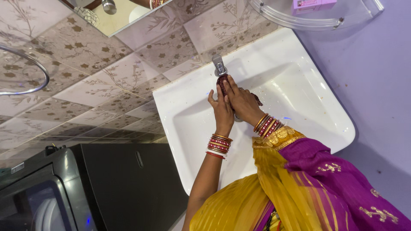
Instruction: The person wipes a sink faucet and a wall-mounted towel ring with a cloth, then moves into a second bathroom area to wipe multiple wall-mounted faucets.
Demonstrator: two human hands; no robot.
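Both hands meet over the white basin (299, 85), right under the chrome tap (219, 66). By the arms they lead back to, the left hand (221, 110) rises from a bare forearm with red and gold bangles (218, 144) at the wrist, fingers pointing up toward the tap and curled loosely against the other hand. The right hand (243, 102) comes in from the yellow and purple sleeve (299, 171), also ringed with bangles at the wrist, its fingers stretched long and laid over a dark reddish thing (222, 84) held just below the spout. The two hands press together around that thing, so it is clasped between them (what it is cannot be told, since the fingers cover most of it). Neither hand is spread wide; both are narrowed onto the dark thing and touching each other. On the clear corner shelf (359, 17) above the basin, at the top edge of the view, sits a small lilac box-shaped package (314, 5) with a pale label on its face. A mirror edge (124, 23) runs along the patterned tiles (85, 77), and a black appliance (107, 184) with a dark glass panel stands beside the basin, lower left.
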